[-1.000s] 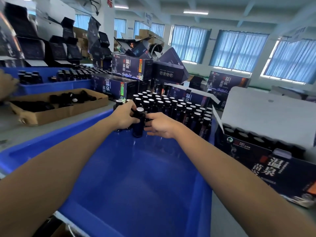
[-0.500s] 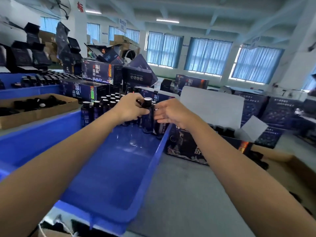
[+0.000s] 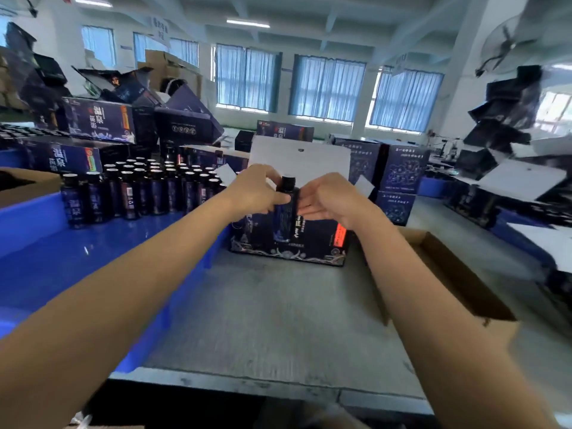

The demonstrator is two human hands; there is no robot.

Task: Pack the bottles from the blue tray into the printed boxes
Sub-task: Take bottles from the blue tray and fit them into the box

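One bottle (image 3: pixel 286 201) is clear of the blue tray (image 3: pixel 93 258), upright, at the near side of the open printed box (image 3: pixel 312 243). Left hand (image 3: pixel 257 193) has fingers wrapped round it. Right hand (image 3: pixel 328 201) is just beside, fingers loose, maybe touching, too blurry. I'd say the box slot lies forward and down.

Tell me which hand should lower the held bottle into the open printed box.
Left. The left hand already grips the bottle upright at the open printed box; the right hand is open beside it, gripping nothing.
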